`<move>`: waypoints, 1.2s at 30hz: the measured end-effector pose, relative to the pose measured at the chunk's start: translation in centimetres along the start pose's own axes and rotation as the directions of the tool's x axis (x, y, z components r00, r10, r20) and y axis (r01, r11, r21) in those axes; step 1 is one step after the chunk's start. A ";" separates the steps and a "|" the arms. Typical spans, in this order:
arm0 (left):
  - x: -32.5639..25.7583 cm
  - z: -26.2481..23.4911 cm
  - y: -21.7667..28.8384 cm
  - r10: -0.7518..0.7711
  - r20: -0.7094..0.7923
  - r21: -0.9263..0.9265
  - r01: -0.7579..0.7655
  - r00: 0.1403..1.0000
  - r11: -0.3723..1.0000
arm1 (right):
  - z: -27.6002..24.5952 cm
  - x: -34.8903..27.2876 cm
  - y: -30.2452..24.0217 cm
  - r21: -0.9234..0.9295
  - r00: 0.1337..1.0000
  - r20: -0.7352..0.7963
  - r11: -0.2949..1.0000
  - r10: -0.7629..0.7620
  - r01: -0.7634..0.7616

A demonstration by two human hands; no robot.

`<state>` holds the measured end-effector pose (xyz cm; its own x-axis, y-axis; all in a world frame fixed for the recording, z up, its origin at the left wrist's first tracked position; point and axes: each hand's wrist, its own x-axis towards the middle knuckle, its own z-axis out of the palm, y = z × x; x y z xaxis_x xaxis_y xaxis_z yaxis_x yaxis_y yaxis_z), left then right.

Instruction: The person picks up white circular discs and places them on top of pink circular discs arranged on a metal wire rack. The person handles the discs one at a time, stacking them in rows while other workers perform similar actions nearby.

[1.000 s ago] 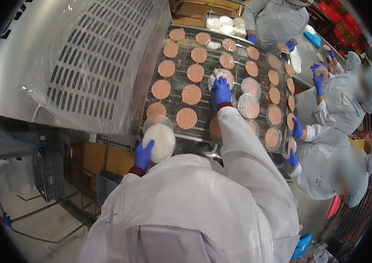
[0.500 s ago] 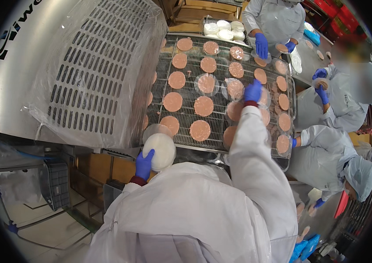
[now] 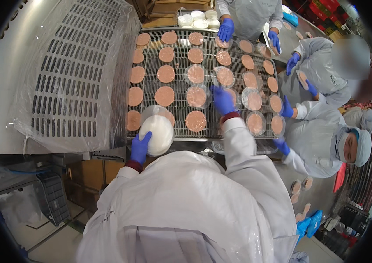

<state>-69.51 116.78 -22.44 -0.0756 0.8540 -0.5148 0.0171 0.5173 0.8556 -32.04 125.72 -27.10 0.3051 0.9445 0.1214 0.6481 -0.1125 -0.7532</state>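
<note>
White cloth of the person's coat (image 3: 186, 206) is filling the near part of the view, both sleeves reaching forward to a wire-mesh belt (image 3: 179, 90). At the near left edge of the belt, the left hand (image 3: 140, 147), in a blue glove, is gripping a stack of white round discs (image 3: 156, 134) from below, fingers curled around its near rim. The stack is hanging just over the belt's near edge, partly covering a patty in the nearest row. Farther in and to the right, the right hand (image 3: 222, 100), also gloved in blue, is reaching out over the middle of the belt, palm down with fingers spread above the patties; whether it is pinching anything cannot be told. Round pinkish patties (image 3: 195, 121) are lying in rows across the mesh, several of them under clear round film. Left of the belt, a perforated steel housing (image 3: 61, 74) is sitting draped in clear plastic sheet. Along the right side, co-workers (image 3: 324, 136) in pale coats and blue gloves are handling patties, and another is standing at the far end beside a pile of white discs (image 3: 197, 18).
</note>
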 end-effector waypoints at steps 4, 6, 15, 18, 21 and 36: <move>0.7 0.6 -0.1 -0.006 0.088 -0.003 0.006 0.996 1.000 | -8.3 -1.9 15.7 -0.650 0.947 -0.322 0.725 0.009 -0.228; 0.9 0.5 -0.8 -0.007 0.090 0.021 0.005 0.996 1.000 | -9.7 -2.2 15.6 -0.526 0.974 -0.165 0.822 0.155 -0.220; 2.0 3.3 -1.1 0.027 0.194 0.075 -0.043 0.981 0.996 | -2.4 -11.3 -0.5 -0.139 0.940 0.341 0.988 -0.016 0.067; 1.6 4.0 0.0 0.068 0.209 0.115 -0.093 0.976 0.989 | -2.4 -10.1 -4.8 0.245 0.996 0.093 0.969 -0.010 -0.014; 1.4 4.3 0.1 0.111 0.243 0.063 -0.130 0.964 0.990 | -1.9 -9.5 -10.0 0.218 0.984 0.156 0.975 -0.081 0.046; 1.8 3.0 -1.9 -0.013 0.267 0.058 -0.002 0.964 0.998 | -4.7 -10.9 2.5 -0.163 0.929 0.353 0.985 0.111 -0.056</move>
<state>-66.71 117.52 -25.17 0.1932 0.8309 -0.5218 0.0752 0.5177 0.8522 -30.47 113.75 -27.28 0.1094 0.9739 -0.1990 0.7348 -0.2140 -0.6436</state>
